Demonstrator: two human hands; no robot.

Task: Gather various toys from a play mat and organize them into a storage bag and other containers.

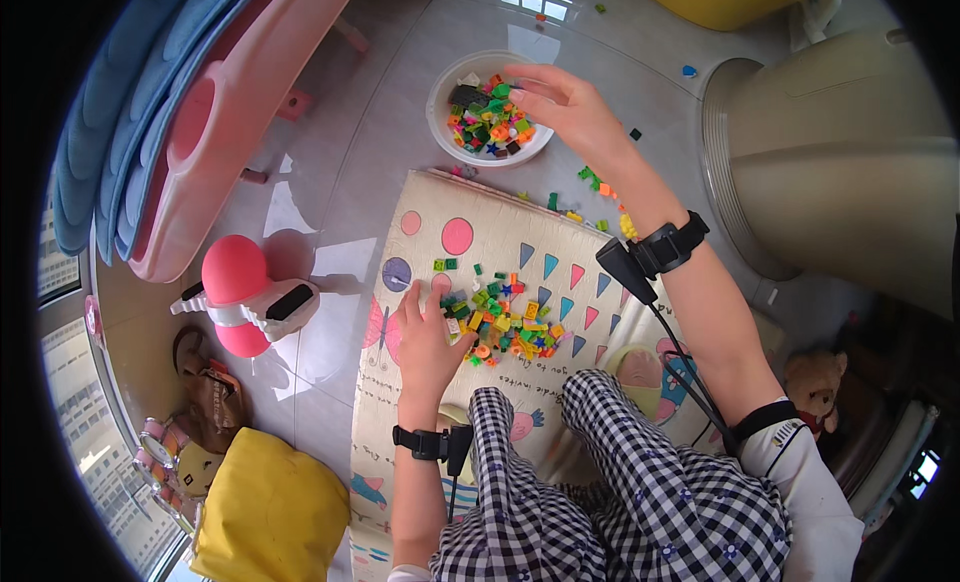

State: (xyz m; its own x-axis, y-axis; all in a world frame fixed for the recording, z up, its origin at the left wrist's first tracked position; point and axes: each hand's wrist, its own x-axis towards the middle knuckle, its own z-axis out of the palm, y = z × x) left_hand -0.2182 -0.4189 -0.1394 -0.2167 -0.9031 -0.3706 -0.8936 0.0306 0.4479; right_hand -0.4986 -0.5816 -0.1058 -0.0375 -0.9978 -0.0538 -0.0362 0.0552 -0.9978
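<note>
A heap of small, colourful plastic building bricks (517,319) lies loose on a patterned play mat (480,195). At the heap's left edge is my left hand (429,340), fingers spread and thumb against the nearest bricks. Nothing shows in its grasp. Beyond the mat's far edge, a round white plastic bowl (438,124) stands on the floor, holding many mixed bricks. Over the bowl's right side reaches my right hand (555,95), thumb and fingers apart above the bricks. I see nothing between them, though its palm side is partly hidden.
Stray bricks (592,180) lie along the mat's far edge and on the tiled floor (360,199). A large beige container (840,162) stands at right. Left are a pink plastic piece (202,147), a pink-and-white toy (247,297) and a yellow bag-like item (274,499). Cables hang from both wrist straps.
</note>
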